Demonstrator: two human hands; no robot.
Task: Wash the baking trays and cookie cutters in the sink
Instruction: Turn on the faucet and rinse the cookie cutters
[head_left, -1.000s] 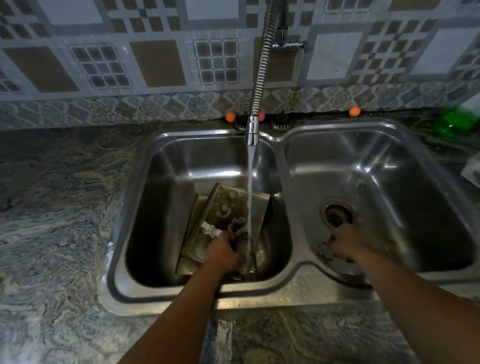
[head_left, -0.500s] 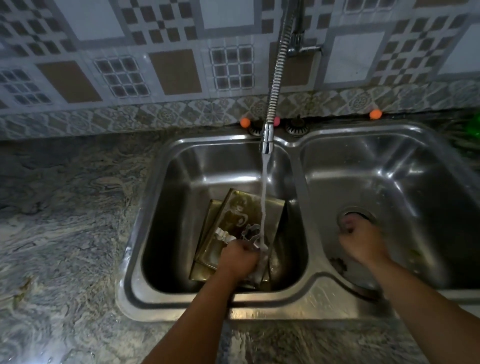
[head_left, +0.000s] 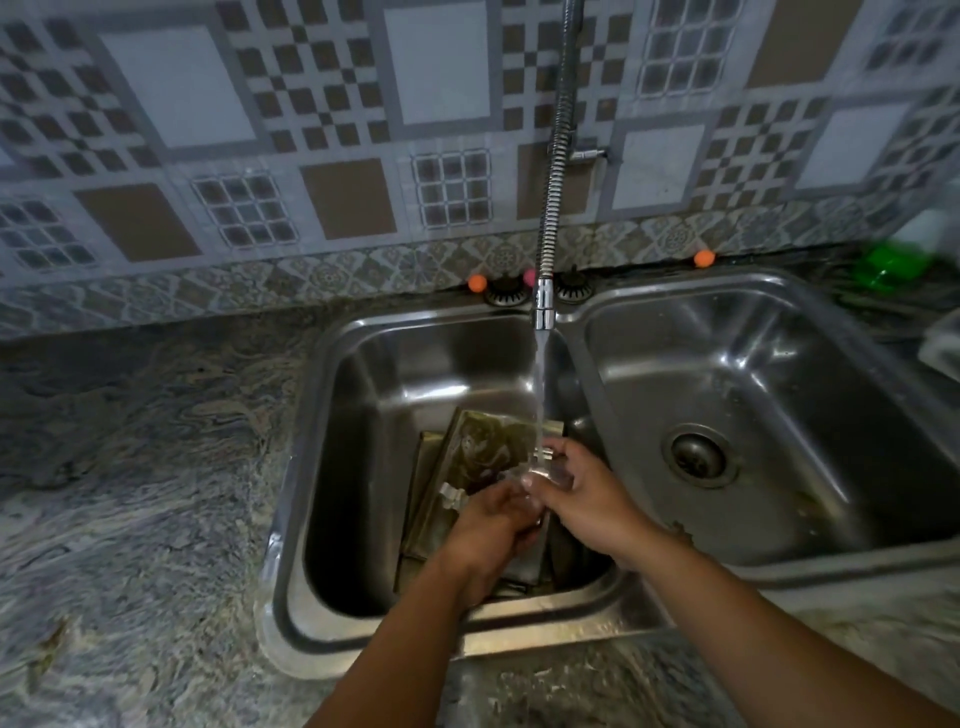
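Dark baking trays lie stacked and tilted in the left basin of the steel double sink. Water runs from the spring faucet onto a metal cookie cutter held over the trays. My left hand and my right hand meet under the stream, both with fingers curled round the cutter. Another pale cutter lies on the trays just left of my left hand.
The right basin has a round drain. A marbled stone counter surrounds the sink. A green object and a pale container sit at the far right. Small orange balls rest by the tiled wall.
My right hand left the right basin and moved left to join my left hand under the water. The camera view shifted left and up.
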